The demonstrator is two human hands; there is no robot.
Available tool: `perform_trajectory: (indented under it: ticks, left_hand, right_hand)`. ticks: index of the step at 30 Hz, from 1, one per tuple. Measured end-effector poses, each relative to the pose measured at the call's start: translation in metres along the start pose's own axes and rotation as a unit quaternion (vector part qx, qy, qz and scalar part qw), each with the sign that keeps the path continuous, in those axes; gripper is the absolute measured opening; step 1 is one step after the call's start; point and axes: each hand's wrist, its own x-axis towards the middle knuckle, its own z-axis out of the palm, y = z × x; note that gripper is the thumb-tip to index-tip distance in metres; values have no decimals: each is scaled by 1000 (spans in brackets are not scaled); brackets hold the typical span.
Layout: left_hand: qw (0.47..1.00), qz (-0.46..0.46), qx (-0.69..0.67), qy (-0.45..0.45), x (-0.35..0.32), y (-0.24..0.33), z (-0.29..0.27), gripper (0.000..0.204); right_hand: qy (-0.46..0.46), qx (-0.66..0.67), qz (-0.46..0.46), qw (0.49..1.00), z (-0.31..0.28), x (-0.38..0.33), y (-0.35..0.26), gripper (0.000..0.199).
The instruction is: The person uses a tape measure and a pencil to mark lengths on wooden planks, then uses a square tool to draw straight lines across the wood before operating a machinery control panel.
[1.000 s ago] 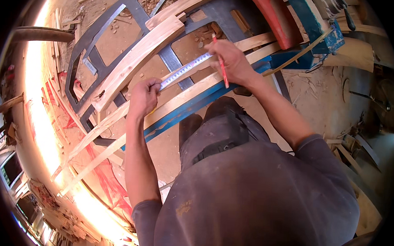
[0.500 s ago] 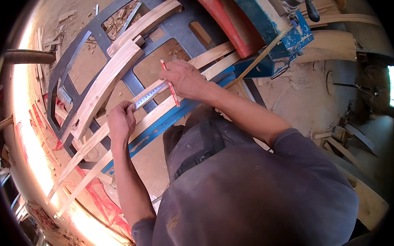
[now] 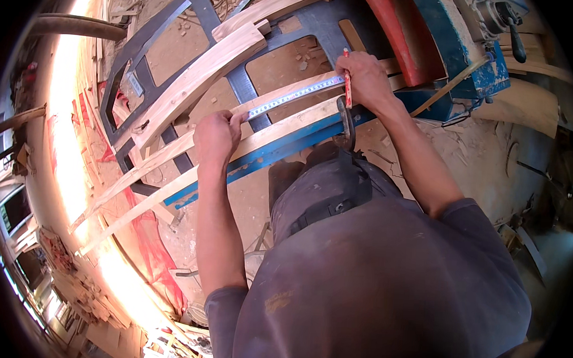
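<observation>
A pale tape measure blade (image 3: 296,97) stretches along a long wooden strip (image 3: 166,149), between my two hands. My left hand (image 3: 218,134) is closed at the blade's left end; its palm is hidden. Near the blade's other end, my right hand (image 3: 369,83) is closed with a red pencil (image 3: 348,89) between its fingers, the pencil crossing the strip. A second wooden strip (image 3: 263,137) runs alongside, nearer to me, next to a blue metal bar (image 3: 281,150). Just below my right hand stands a dark metal clamp (image 3: 348,127).
Beyond the strips, thick curved wooden pieces (image 3: 204,79) lie on a dark slotted frame (image 3: 127,82). A blue and red machine (image 3: 420,50) with a crank handle (image 3: 516,45) stands at the far right. Red netting (image 3: 148,243) lies at the left.
My hands have moved apart, and a longer stretch of the tape blade shows between them. The whole view has shifted, and the clamp now shows beside my right hand.
</observation>
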Motion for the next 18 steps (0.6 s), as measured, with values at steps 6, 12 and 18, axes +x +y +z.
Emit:
perform_trajectory:
  ticks: [6, 12, 18]
  left_hand:
    - [1000, 7, 25, 16, 9, -1, 7, 46]
    - [999, -12, 37, -6, 12, 1, 5, 46]
    - [999, -32, 27, -28, 10, 4, -2, 43]
  right_hand:
    - [42, 52, -81, 994, 14, -2, 1, 8]
    - [36, 63, -75, 995, 30, -3, -27, 5]
    - [10, 32, -73, 997, 31, -1, -18, 3]
